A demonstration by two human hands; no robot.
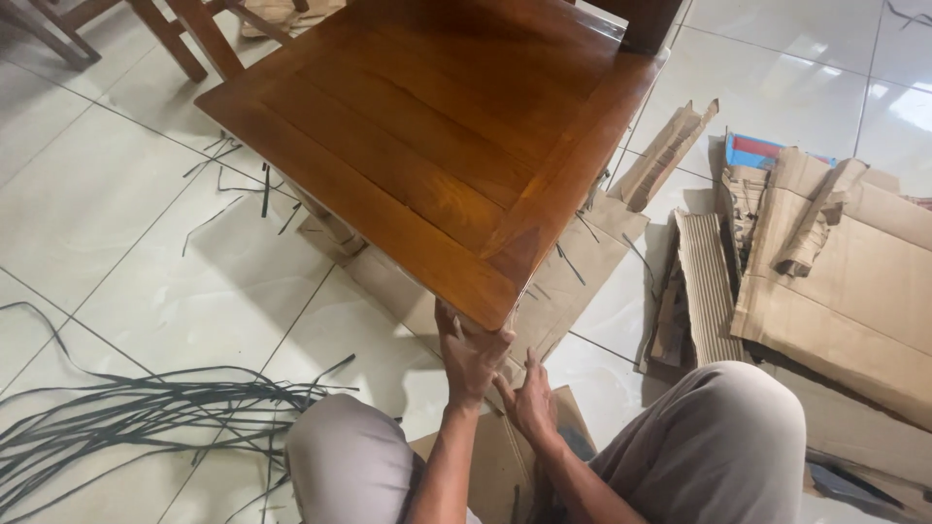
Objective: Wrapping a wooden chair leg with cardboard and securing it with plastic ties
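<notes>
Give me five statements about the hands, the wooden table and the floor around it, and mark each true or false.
1. The left hand touches the near corner of the wooden table. True.
2. The right hand holds a hammer. False: it holds nothing and rests open beneath the corner.
3. Black straps lie on the tiled floor. True.
4. The tabletop is painted white. False: it is brown varnished wood.
5. Torn cardboard lies to the right. True.
</notes>
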